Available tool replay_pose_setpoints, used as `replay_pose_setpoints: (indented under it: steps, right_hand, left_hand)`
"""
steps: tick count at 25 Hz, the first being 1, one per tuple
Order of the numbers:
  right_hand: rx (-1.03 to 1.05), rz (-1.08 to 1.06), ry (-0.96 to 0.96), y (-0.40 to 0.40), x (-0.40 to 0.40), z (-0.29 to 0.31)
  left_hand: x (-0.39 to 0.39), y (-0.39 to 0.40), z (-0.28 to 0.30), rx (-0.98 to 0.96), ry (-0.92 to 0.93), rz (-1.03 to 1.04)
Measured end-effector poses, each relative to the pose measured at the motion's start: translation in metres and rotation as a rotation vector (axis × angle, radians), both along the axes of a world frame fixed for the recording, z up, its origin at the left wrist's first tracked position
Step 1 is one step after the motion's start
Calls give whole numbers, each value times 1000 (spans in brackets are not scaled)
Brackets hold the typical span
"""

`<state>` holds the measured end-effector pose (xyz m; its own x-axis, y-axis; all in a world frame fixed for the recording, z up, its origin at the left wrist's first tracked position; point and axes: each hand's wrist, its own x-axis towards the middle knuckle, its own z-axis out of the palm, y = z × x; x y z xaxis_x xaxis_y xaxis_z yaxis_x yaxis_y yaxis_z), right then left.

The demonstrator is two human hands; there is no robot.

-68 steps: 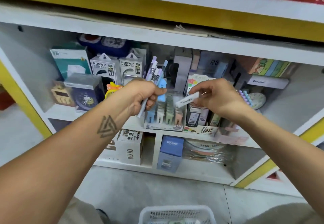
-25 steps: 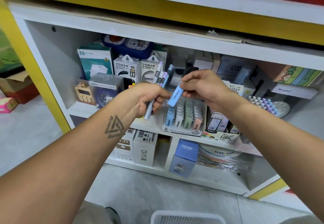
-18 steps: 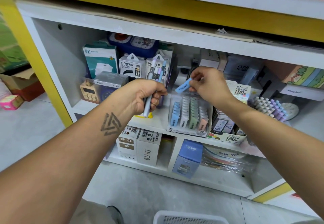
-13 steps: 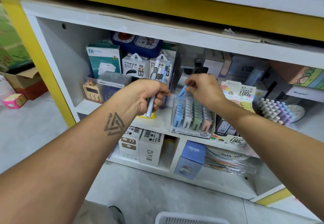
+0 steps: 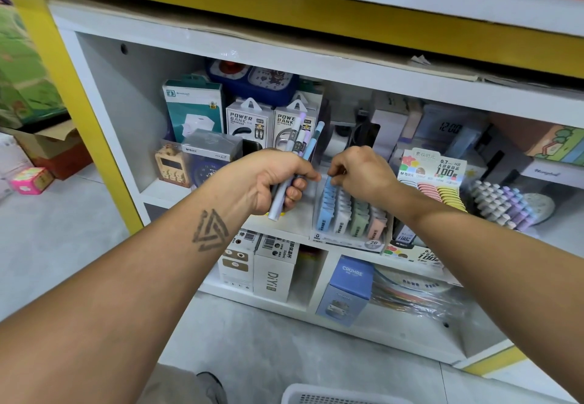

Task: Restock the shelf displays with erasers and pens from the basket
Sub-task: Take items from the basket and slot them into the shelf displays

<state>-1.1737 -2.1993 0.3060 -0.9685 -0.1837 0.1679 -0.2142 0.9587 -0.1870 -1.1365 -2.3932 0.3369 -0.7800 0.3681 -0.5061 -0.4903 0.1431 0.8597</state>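
A bundle of pens point(image 5: 301, 147) was kept upright in the left hand point(image 5: 268, 179), fingers curled tight round the barrels, apparently so that the stock stayed ready while the other hand worked. That fist was held just left of the eraser display tray point(image 5: 349, 214), forearm stretched forward, thumb uppermost, and the pen tips were raised in front of the power bank boxes point(image 5: 249, 125) behind the tray.

The right hand point(image 5: 363, 173) was lowered over the back of the tray, wrist bent downward, fingertips drawn together at the top of the blue column. A blue eraser point(image 5: 328, 182) was seen only as an edge beneath them; it was judged to be pinched and fed into the rear of its colour row, though the grip itself was hidden by the knuckles. The tray's columns, blue, white, green and pink, were seen nearly full. A corner of the white basket point(image 5: 319, 395) was visible on the floor, well below the tray.
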Motion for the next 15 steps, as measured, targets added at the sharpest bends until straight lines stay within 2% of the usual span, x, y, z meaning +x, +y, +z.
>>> replay_pose_setpoints:
  steps: [3,6,8,9,12,13,15]
  right_hand:
    - [-4,0,-65,2,1,-4]
    - [130,23,-111,-1,1,-4]
    - [63,8,-126,-3,5,3]
    - [-115,-37,-139,0,10,10]
    - [-994,-84,-273,26,45,35]
    - [-1197,-49,-318,37,60,42]
    - [-1430,-28,-353,57,87,51]
  left_hand:
    - [-1,1,0,14,3,-9]
    - [0,6,0,16,5,-35]
    - [2,11,0,15,8,-80]
    - [4,16,1,14,15,-103]
    - [14,39,4,16,52,-176]
    - [19,49,4,25,65,-207]
    - [31,73,4,59,77,-268]
